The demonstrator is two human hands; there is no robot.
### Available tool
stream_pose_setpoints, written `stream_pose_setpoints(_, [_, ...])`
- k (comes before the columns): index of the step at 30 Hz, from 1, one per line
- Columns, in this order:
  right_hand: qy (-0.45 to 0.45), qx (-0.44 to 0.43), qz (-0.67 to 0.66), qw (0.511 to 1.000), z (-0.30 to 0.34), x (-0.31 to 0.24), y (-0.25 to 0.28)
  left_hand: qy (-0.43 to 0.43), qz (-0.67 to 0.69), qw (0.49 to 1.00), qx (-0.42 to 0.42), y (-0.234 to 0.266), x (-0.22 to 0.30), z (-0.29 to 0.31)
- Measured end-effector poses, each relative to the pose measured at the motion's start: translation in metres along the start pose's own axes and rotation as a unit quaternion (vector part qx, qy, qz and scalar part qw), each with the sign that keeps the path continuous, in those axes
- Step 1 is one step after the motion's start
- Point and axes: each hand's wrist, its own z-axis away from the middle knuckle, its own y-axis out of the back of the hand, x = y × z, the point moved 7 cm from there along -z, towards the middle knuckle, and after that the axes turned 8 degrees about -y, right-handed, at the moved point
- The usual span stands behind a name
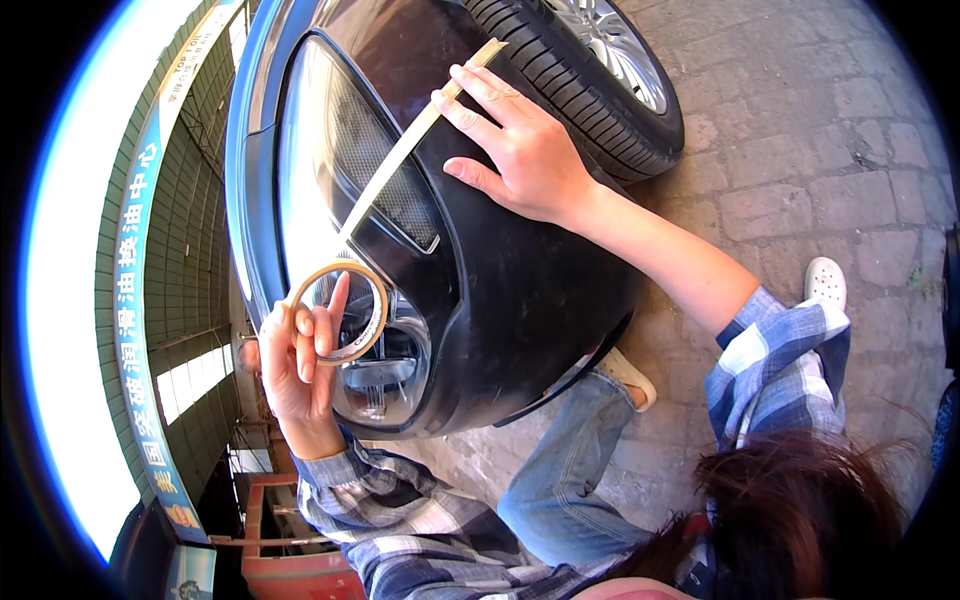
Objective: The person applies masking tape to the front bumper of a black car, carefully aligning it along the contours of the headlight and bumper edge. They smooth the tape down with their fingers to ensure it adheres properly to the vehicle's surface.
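A roll of masking tape hangs in my left hand, whose fingers pass through and around its ring. From the roll a pale strip of tape runs taut up across the headlight and the dark bumper of a car. My right hand lies with fingers outstretched on the bumper near the wheel arch. Its index and middle fingertips press the strip's upper part against the bodywork, and its thumb rests apart on the dark surface. The strip's free end sticks out just past those fingertips.
The front tire with a silver rim stands beyond my right hand. Paving stones cover the ground at the right. A blue sign edges a green roof at the left, above a red frame.
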Motion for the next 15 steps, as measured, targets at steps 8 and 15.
stream_pose_setpoints(8, [0.032,-0.005,-0.028,0.999,-0.002,-0.006,-0.002,-0.003,-0.03,0.999,-0.021,-0.001,0.003,0.001])
stream_pose_setpoints(15, [0.027,-0.007,-0.045,0.999,-0.002,-0.006,-0.002,-0.011,-0.04,0.999,-0.03,-0.003,0.001,0.0])
